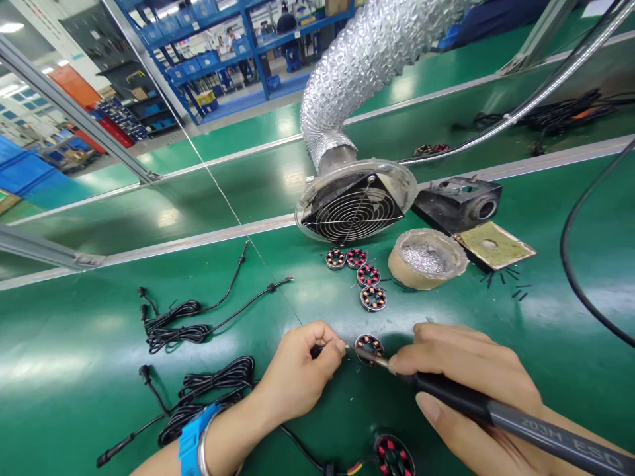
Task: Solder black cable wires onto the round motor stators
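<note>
Nearest the worker, a red-wound ring lies on the green bench, a cable leading from it. Just beyond, the right hand grips a soldering iron like a pen, and the left hand pinches a black cable end, thin wires poking out toward a copper-wound ring. That ring sits on the bench between the two hands, the iron's tip reaching over it. To do this well, I'd steady the left hand, bring wire and tip together at one spot and heat it only briefly, keeping the left fingertips clear of hot metal. Farther off, four more rings lie near a tub of silvery stuff, with a fan and its shiny hose behind.

I can't tell whether the tip touches wire or ring; they crowd together in sight. The left fingers cover much of the cable end, the red-wound ring is cut off at the bottom, and people by the blue shelves are too small to make out.
</note>
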Demonstrator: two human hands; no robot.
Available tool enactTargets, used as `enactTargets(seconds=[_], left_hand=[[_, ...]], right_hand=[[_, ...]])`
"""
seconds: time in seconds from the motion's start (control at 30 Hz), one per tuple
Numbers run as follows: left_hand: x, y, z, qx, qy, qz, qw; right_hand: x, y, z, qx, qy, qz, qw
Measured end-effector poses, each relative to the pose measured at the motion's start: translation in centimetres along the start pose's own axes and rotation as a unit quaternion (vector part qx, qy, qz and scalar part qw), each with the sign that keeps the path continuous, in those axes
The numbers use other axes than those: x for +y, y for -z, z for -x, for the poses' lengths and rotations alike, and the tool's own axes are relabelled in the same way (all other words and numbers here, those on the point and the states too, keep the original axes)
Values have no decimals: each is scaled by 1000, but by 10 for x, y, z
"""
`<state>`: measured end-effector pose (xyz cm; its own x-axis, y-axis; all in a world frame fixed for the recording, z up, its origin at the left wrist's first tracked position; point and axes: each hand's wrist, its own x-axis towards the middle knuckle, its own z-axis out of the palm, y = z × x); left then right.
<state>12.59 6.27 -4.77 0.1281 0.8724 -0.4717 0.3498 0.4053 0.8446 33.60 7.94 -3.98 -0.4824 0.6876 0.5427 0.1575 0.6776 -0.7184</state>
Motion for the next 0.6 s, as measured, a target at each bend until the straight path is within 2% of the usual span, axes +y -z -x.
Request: enactTargets(seconds=[0.6], left_hand=[[-1, 0, 0, 4, 6, 17, 1000]], right_hand=[[1, 4, 0, 14, 4, 5, 1000]])
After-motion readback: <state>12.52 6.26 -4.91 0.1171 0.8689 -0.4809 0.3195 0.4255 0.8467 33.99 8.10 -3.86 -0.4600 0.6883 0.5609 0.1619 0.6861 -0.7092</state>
